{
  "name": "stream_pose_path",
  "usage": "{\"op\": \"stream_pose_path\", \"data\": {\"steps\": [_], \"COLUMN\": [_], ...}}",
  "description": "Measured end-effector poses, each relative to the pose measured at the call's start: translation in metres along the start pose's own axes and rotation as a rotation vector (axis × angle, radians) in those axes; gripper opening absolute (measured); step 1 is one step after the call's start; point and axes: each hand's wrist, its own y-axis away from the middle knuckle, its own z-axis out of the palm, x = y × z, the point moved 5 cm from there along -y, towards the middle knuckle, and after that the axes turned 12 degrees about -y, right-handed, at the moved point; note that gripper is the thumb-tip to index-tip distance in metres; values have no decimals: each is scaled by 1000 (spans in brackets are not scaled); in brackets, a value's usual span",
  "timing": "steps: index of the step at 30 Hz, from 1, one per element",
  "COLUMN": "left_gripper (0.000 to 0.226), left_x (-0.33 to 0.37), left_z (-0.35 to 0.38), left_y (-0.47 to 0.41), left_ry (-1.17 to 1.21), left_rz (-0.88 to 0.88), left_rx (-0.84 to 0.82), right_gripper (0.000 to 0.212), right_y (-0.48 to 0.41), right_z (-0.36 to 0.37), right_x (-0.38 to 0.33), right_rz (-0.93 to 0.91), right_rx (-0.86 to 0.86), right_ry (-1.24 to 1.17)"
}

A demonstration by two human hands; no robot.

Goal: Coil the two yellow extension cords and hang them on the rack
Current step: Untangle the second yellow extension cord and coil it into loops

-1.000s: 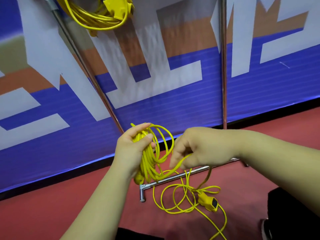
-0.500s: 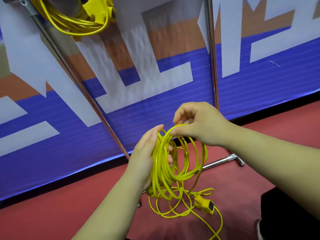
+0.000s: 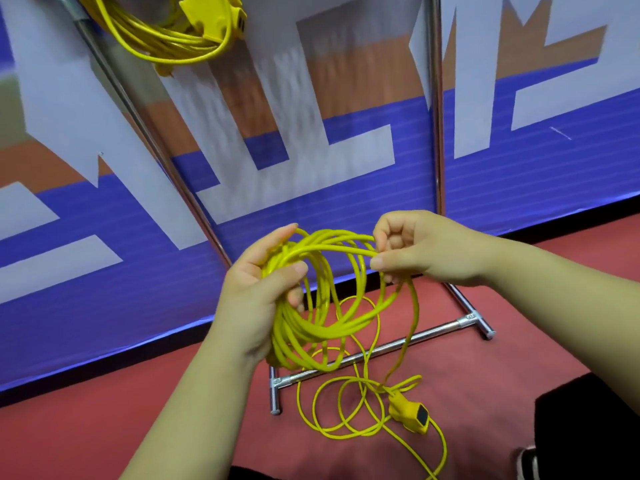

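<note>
one cord (image 3: 166, 39) already hangs coiled on the rack (image 3: 437, 133); the second cord (image 3: 311, 327) is part-coiled, gripped in the left hand (image 3: 258, 299), right hand (image 3: 412, 252) pinching a loop, its tail and socket (image 3: 410, 412) loose on the floor (image 3: 104, 427)

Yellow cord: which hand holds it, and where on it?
Both. The left hand grips the gathered loops of the yellow cord on one side; the right hand pinches the top strands opposite.

Indoor hall or sports-type venue, not a home. Red floor (image 3: 104, 427), smooth and matte. Long printed banner barrier (image 3: 519, 188) in blue, orange and white lettering runs along it. Chrome tube rack (image 3: 381, 351) stands free on the floor.
</note>
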Motion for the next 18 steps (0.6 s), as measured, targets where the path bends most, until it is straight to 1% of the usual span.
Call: {"op": "stream_pose_path", "data": {"steps": [3,7,10,12,14,16,18], "left_gripper": [43,39,26,23,25,28,28], "left_x": [4,1,-2,-2,-2,-6,-17], "left_z": [-22,-40,-48,-53,-57,-54,-43], "left_y": [-3,-4,-3,0,3,5,9], "left_ry": [93,153,127,-40,-284,-480,-618], "left_rz": [-16,-53,-44,-7,29,34,9], "left_rx": [73,119,97,61,13,-61,-184], "right_gripper": [17,19,17,15,16,19,19], "right_y": [0,-3,-4,-4,-6,-9,-12], "right_z": [6,18,22,22,20,17,19], "right_x": [11,21,21,14,5,-1,-3], "right_rz": [43,91,71,30,-33,-68,-58], "right_rx": [-56,-102,-49,53,182,296,352], "right_ry": [30,2,80,105,77,-3,-121]}}
